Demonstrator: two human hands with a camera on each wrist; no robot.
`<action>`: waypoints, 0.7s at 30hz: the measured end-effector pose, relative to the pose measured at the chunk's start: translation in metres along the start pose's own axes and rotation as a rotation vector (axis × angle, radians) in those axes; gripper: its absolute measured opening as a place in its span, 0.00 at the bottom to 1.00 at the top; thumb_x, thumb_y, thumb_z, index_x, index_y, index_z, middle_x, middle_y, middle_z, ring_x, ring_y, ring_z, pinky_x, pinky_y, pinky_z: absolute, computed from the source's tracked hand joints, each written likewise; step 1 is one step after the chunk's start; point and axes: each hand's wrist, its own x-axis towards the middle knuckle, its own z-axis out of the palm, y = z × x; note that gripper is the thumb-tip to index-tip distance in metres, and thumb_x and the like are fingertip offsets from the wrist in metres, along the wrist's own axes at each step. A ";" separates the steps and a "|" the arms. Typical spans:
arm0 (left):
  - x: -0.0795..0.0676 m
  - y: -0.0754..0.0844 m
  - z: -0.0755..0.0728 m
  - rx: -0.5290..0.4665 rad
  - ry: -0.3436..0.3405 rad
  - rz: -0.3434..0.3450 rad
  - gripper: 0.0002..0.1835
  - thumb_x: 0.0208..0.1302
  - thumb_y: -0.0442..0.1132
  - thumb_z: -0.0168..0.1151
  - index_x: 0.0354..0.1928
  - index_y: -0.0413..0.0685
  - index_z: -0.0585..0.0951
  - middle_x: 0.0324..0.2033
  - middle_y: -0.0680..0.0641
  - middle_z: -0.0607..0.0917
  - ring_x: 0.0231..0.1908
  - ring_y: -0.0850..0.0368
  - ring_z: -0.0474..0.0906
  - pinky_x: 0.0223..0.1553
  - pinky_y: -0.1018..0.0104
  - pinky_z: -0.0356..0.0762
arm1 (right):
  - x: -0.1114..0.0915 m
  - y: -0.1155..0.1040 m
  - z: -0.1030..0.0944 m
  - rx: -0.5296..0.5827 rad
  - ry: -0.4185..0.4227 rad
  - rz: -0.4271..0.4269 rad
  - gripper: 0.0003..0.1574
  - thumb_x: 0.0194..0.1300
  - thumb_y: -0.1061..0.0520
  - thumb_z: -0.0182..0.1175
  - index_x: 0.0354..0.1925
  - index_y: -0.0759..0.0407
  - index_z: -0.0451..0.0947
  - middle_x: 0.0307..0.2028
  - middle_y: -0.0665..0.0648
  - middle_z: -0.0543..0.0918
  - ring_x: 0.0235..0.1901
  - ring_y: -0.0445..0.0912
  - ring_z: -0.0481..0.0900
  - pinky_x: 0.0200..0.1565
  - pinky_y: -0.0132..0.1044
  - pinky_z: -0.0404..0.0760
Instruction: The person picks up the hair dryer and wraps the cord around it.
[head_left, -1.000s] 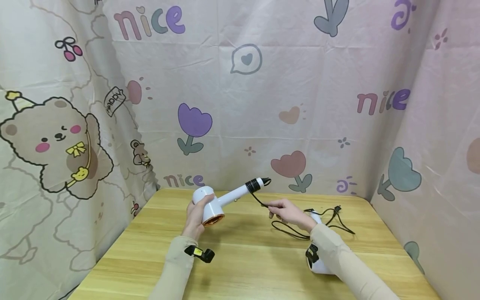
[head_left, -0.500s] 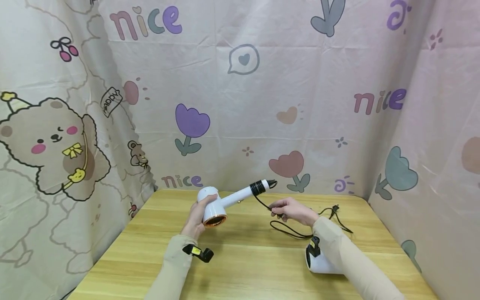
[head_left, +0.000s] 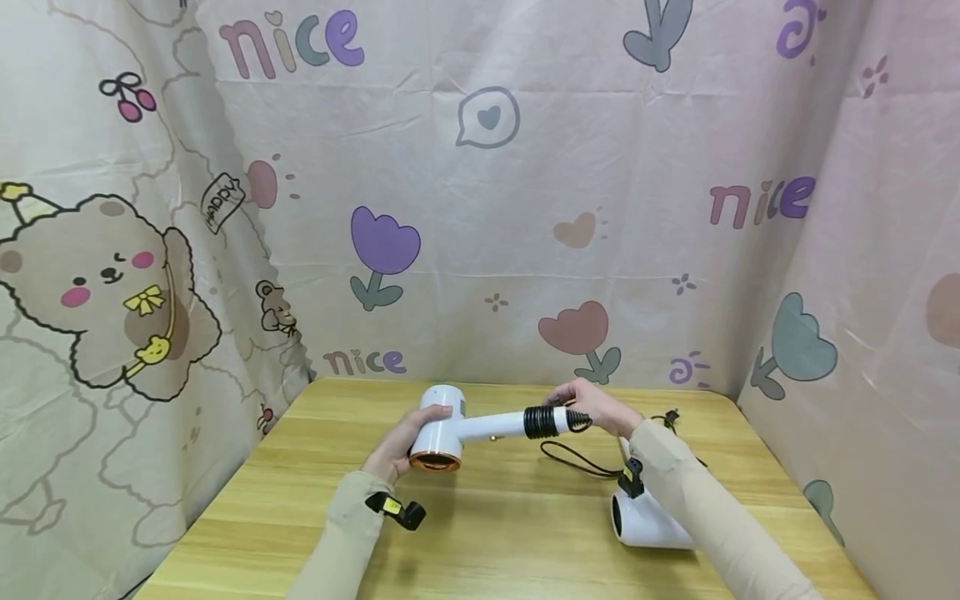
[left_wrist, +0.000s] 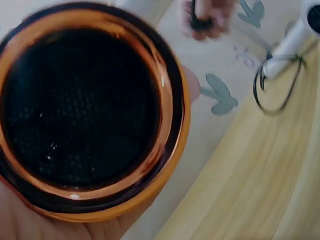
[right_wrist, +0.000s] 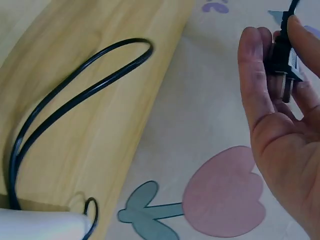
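Observation:
My left hand (head_left: 400, 440) grips a white hair dryer (head_left: 487, 427) by its barrel, above the table. Its copper-rimmed end (left_wrist: 167, 100) fills much of the left wrist view. The handle points right, with a black cord (head_left: 542, 422) wound in tight coils near its end. Behind the handle's tip, my right hand (head_left: 600, 407) pinches the cord's black plug (right_wrist: 284, 60) between thumb and fingers, prongs towards the palm in the right wrist view. In the head view the handle partly hides those fingers.
A second white hair dryer (head_left: 652, 521) lies on the wooden table (head_left: 510, 533) under my right forearm, which partly covers it. Its black cord (head_left: 573, 462) loops to the left, and its plug (head_left: 670, 417) lies near the back edge. Patterned curtains (head_left: 480, 208) stand close behind and at both sides.
The held dryer has swung from a raised slant to nearly level, its handle end moving right and down. My right hand has shifted slightly up and right, behind the handle's tip.

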 end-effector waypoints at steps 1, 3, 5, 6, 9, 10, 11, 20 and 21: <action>-0.001 0.000 0.000 0.024 -0.008 0.005 0.36 0.62 0.51 0.62 0.65 0.40 0.60 0.41 0.44 0.82 0.36 0.52 0.84 0.40 0.56 0.87 | 0.000 -0.003 0.000 -0.002 0.014 0.011 0.17 0.59 0.61 0.67 0.48 0.64 0.82 0.40 0.58 0.86 0.37 0.43 0.81 0.40 0.36 0.83; -0.002 0.000 0.001 0.083 -0.011 0.021 0.36 0.61 0.50 0.63 0.65 0.41 0.61 0.41 0.43 0.81 0.36 0.52 0.83 0.39 0.56 0.87 | 0.001 -0.008 0.003 0.021 0.040 0.037 0.18 0.61 0.59 0.67 0.50 0.62 0.81 0.41 0.60 0.84 0.38 0.46 0.83 0.43 0.40 0.85; -0.003 0.001 0.002 0.144 -0.002 0.043 0.36 0.60 0.49 0.65 0.65 0.43 0.62 0.41 0.41 0.81 0.36 0.51 0.83 0.38 0.56 0.87 | 0.002 -0.011 0.006 0.070 0.059 0.050 0.22 0.61 0.58 0.68 0.52 0.63 0.79 0.42 0.62 0.81 0.39 0.51 0.86 0.47 0.44 0.86; -0.003 0.002 0.003 0.171 0.006 0.052 0.37 0.59 0.49 0.66 0.65 0.44 0.63 0.41 0.41 0.81 0.36 0.51 0.83 0.37 0.55 0.87 | 0.003 -0.012 0.009 0.107 0.069 0.060 0.23 0.60 0.59 0.68 0.54 0.63 0.78 0.43 0.63 0.80 0.40 0.52 0.86 0.49 0.45 0.85; -0.002 0.002 0.004 0.237 0.035 0.067 0.38 0.57 0.49 0.68 0.65 0.44 0.64 0.43 0.39 0.81 0.35 0.50 0.83 0.36 0.55 0.87 | 0.003 -0.011 0.017 0.157 0.103 0.047 0.25 0.60 0.59 0.69 0.54 0.66 0.78 0.46 0.65 0.81 0.41 0.52 0.87 0.51 0.45 0.85; -0.002 0.003 0.005 0.253 0.048 0.070 0.38 0.56 0.49 0.69 0.66 0.44 0.64 0.43 0.39 0.81 0.34 0.50 0.83 0.35 0.54 0.87 | 0.004 -0.010 0.020 0.166 0.113 0.037 0.25 0.60 0.59 0.69 0.54 0.66 0.78 0.47 0.65 0.82 0.41 0.51 0.87 0.50 0.44 0.85; -0.002 0.003 0.005 0.269 0.060 0.073 0.39 0.56 0.49 0.69 0.66 0.44 0.65 0.43 0.38 0.81 0.34 0.50 0.83 0.35 0.55 0.87 | 0.004 -0.009 0.023 0.167 0.121 0.023 0.24 0.60 0.59 0.69 0.53 0.67 0.78 0.47 0.65 0.82 0.40 0.50 0.87 0.49 0.42 0.86; 0.003 -0.004 0.005 0.343 0.155 0.076 0.40 0.54 0.52 0.71 0.65 0.43 0.67 0.43 0.38 0.82 0.33 0.50 0.82 0.33 0.57 0.85 | 0.005 -0.008 0.042 -0.163 0.116 -0.163 0.08 0.64 0.56 0.65 0.43 0.52 0.81 0.35 0.49 0.85 0.32 0.44 0.82 0.38 0.39 0.85; 0.003 -0.006 0.005 0.352 0.166 0.081 0.40 0.54 0.53 0.70 0.64 0.42 0.67 0.42 0.38 0.82 0.33 0.50 0.82 0.33 0.58 0.85 | 0.004 -0.009 0.044 -0.215 0.115 -0.180 0.07 0.64 0.55 0.65 0.42 0.49 0.80 0.34 0.47 0.85 0.31 0.43 0.82 0.36 0.36 0.84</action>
